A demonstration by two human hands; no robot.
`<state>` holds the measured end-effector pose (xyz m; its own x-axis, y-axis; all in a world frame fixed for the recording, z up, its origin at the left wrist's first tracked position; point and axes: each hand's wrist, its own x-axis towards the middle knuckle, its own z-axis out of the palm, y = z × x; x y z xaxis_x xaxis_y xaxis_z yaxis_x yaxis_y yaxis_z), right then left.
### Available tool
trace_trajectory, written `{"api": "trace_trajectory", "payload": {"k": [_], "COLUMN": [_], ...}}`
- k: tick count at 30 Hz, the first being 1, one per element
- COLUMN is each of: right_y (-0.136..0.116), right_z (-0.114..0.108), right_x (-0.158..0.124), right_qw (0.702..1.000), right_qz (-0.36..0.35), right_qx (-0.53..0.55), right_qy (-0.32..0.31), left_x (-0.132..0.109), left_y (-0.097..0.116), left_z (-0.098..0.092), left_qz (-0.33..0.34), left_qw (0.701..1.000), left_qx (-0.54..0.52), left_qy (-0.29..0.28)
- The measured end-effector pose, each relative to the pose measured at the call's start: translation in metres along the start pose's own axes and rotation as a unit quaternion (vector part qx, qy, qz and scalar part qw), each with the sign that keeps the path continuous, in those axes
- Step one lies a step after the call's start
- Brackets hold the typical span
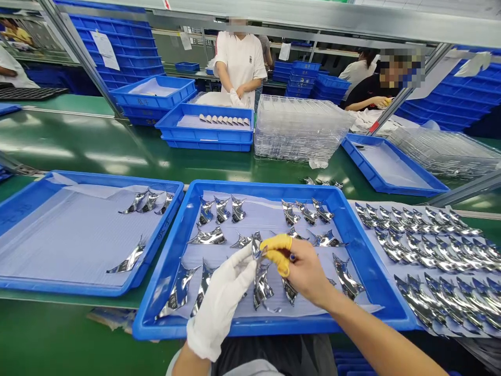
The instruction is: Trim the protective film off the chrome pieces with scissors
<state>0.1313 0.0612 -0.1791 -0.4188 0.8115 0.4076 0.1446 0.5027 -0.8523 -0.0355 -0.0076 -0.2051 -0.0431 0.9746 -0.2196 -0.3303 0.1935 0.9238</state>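
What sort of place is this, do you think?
Probably a factory production line. A long green conveyor belt crosses the room, blue plastic trays hold rows of mirror-finish parts, and clear plastic trays stand stacked nearby.

From where I'm watching, this is a factory assembly line: a green line bench [70, 141] runs nine to three, blue plastic trays [235, 188] of mirror-chrome parts [222, 210] sit at six, stacked clear plastic trays [301, 128] at one, a co-worker [239, 62] at twelve.
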Motion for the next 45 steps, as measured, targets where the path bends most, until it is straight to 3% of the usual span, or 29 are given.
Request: {"api": "trace_trajectory", "payload": {"k": [2, 6, 10, 14, 19, 25, 31, 36, 38, 45], "right_y": [-0.008, -0.012, -0.011, -0.008, -0.012, -0.020, -0.019, -0.020, -0.020, -0.018], "right_z": [0.005, 0.015, 0.024, 0.029, 0.030, 0.028, 0.024, 0.024, 0.023, 0.024], "right_x": [-0.017, -0.044, -0.065, -0.075, -0.072, -0.066, -0.068, -0.065, -0.064, -0.060], "right_qw": [1.000, 0.997, 0.984, 0.963, 0.970, 0.995, 0.994, 0.981, 0.974, 0.934], "right_qz": [-0.016, -0.025, -0.102, -0.152, -0.141, -0.019, 0.102, 0.145, 0.155, 0.219], "right_qx": [0.004, -0.044, -0.139, -0.212, -0.184, -0.060, 0.048, 0.111, 0.144, 0.240], "right_qy": [0.013, 0.058, 0.053, 0.059, 0.080, 0.072, 0.006, -0.057, -0.081, -0.147], "left_x": [-0.001, -0.007, -0.011, -0.012, -0.017, -0.019, -0.016, -0.016, -0.014, -0.009], "left_y": [-0.003, -0.005, -0.002, -0.005, -0.010, 0.003, 0.015, 0.025, 0.026, 0.015], "left_z": [0.005, 0.007, 0.008, 0.005, -0.006, -0.009, -0.020, -0.020, -0.020, -0.022], "left_qz": [0.003, 0.039, 0.080, 0.099, 0.135, 0.206, 0.161, 0.019, -0.010, 0.019], "left_qw": [0.999, 0.995, 0.990, 0.984, 0.975, 0.962, 0.981, 0.996, 0.995, 0.993], "left_qx": [-0.035, -0.007, 0.026, 0.038, 0.060, 0.071, 0.074, 0.090, 0.099, 0.112], "left_qy": [0.005, 0.086, 0.117, 0.145, 0.166, 0.165, 0.085, -0.011, -0.014, 0.020]}}
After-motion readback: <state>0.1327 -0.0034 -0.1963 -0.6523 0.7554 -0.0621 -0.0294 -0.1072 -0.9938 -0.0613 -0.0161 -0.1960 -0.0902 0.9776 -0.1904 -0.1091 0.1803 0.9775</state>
